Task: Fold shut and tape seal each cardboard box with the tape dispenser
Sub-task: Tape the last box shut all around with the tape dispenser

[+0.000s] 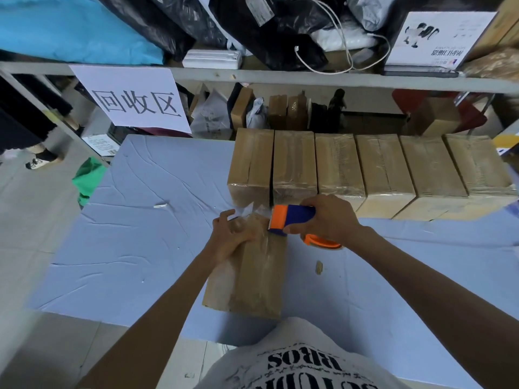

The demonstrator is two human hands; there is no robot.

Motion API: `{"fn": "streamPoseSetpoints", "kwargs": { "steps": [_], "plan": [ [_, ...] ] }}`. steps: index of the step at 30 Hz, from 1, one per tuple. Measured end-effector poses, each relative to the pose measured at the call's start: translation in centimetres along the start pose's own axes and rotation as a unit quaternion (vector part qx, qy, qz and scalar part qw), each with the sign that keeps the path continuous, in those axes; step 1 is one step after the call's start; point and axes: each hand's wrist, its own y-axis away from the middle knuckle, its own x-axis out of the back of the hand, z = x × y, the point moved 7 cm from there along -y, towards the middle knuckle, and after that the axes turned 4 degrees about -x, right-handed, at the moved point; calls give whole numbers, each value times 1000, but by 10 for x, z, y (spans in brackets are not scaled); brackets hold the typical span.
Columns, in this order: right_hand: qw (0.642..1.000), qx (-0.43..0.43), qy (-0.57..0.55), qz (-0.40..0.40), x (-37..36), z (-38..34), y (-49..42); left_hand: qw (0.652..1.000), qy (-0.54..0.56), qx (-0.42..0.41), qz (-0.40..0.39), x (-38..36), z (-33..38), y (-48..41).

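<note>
Fingers (224, 217) of my left hand (233, 240) are bent and spread over the far left corner of the cardboard box (252, 279). The palm lies on the box top. A loose strip of clear tape (248, 208) stands up just beyond the fingertips. From this view I cannot tell whether they pinch the strip or only press on the cardboard.

On the other side, my right hand (328, 220) is wrapped tight around the blue body of the tape dispenser (292, 220), thumb underneath and knuckles on top. Its orange toothed end touches the far right edge of the box top, just beside my left hand, and its orange roll sits off the box's right side.

That box lies lengthwise at the centre of the frame on the blue cloth of the table (140, 220), its near end close to my shirt. Shiny tape already runs along its top.

Behind my right hand, a row of taped boxes (365, 164) stands side by side across the right middle of the frame. At upper left, a white paper sign (134, 102) hangs from a grey shelf (280, 75).
</note>
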Motion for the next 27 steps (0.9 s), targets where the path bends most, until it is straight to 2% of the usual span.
{"fn": "streamPoseSetpoints", "kwargs": {
  "steps": [3,6,8,11,14,16,19,21,27],
  "plan": [
    [1000,-2,-9,10,-3,-17,-5,998,11,-59,12,18,15,4],
    [1000,8,-5,21,-8,-38,-12,988,-75,-101,91,36,20,11],
    [999,10,-18,26,-9,-50,-16,974,-174,-112,95,27,28,23],
    [999,13,-22,24,-11,-61,-21,937,-330,-69,84,2,28,31],
    [999,11,-14,30,-11,-66,-24,878,-455,-50,140,-1,24,32],
    [1000,9,-25,15,-12,-66,-26,880,-434,-65,178,5,20,31],
    [997,1,-74,-10,-14,-56,-26,913,-381,-63,135,4,10,23],
    [995,-16,-97,-10,-14,-45,-21,908,-391,-69,132,6,9,19],
    [995,-68,-70,-29,-7,8,7,915,-376,-71,128,10,6,17]
  ]
}}
